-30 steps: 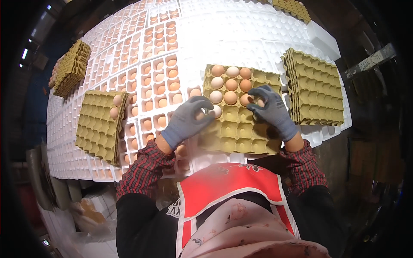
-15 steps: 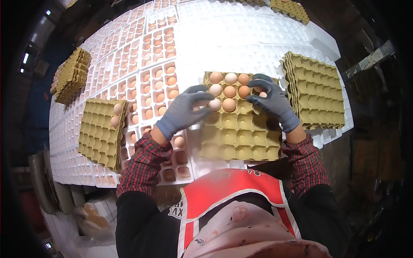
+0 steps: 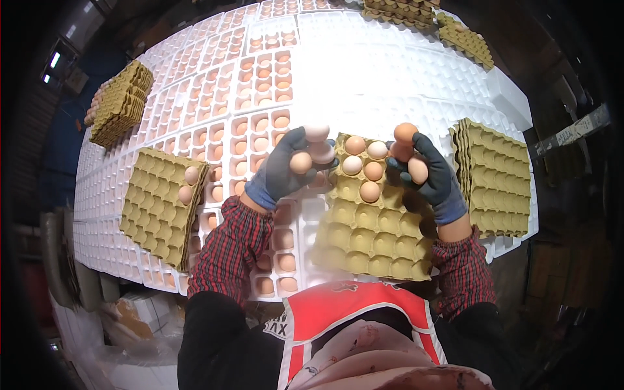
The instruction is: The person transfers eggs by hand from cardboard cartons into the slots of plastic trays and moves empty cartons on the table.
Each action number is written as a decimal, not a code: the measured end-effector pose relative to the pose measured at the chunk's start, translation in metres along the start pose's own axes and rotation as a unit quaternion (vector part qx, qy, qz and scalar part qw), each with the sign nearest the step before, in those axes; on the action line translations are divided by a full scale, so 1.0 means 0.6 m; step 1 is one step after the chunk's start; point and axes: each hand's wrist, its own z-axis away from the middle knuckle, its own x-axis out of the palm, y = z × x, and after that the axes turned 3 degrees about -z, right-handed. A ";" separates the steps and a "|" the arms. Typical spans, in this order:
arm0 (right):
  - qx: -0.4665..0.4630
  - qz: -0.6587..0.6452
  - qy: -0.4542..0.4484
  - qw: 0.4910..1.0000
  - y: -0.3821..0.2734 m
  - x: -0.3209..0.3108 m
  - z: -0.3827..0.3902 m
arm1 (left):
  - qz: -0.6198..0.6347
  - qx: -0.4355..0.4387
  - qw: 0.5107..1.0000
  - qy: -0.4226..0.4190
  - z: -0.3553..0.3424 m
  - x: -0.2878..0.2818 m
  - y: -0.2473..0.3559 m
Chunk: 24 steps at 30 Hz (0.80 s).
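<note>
My left hand, in a grey-blue glove, is closed around three eggs, among them a pale egg at the fingertips and a tan egg against the palm. It is raised beside the left edge of an olive pulp egg tray. Over that tray's right side, my gloved right hand also grips three eggs; a brown egg sticks up at its fingertips and another brown egg lies below. Several eggs, such as one tan egg, sit in the tray's far cups between my hands.
White foam trays cover the table, filled with eggs on the left and without eggs at the far right. Pulp tray stacks stand at right, at far left and at the back. Two eggs lie on the near-left tray stack.
Both hands have lifted eggs out of the pulp tray's far cups, so fewer eggs sit in it. The hands have spread slightly apart, and the view has shifted.
</note>
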 end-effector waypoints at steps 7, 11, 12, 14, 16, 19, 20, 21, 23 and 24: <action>-0.117 0.349 0.100 0.924 -0.040 0.039 -0.230 | -0.139 -0.086 0.981 0.105 -0.166 -0.069 0.025; -0.187 0.657 0.127 0.719 -0.031 0.066 -0.375 | -0.669 -0.014 0.723 0.174 -0.268 -0.126 0.046; -0.215 0.738 0.130 0.626 -0.038 0.049 -0.398 | -0.740 -0.101 0.654 0.123 -0.301 -0.106 0.050; -0.191 0.820 0.100 0.530 -0.032 0.061 -0.417 | -0.798 -0.193 0.565 0.081 -0.317 -0.124 0.058; -0.205 0.825 0.118 0.513 -0.044 0.071 -0.433 | -0.793 -0.167 0.575 0.110 -0.326 -0.154 0.052; -0.258 0.655 0.128 0.698 -0.068 0.086 -0.474 | -0.782 -0.113 0.604 0.100 -0.365 -0.189 0.050; -0.327 0.645 0.130 0.679 -0.071 0.065 -0.486 | -0.790 -0.128 0.596 0.067 -0.391 -0.180 0.048; -0.292 0.764 0.146 0.557 -0.076 0.038 -0.492 | -0.790 -0.119 0.599 0.059 -0.415 -0.167 0.042; -0.218 0.874 0.157 0.405 -0.052 0.025 -0.485 | -0.801 -0.212 0.558 0.040 -0.432 -0.167 0.039; -0.215 0.873 0.163 0.406 -0.068 0.018 -0.484 | -0.796 -0.130 0.587 0.064 -0.433 -0.167 0.033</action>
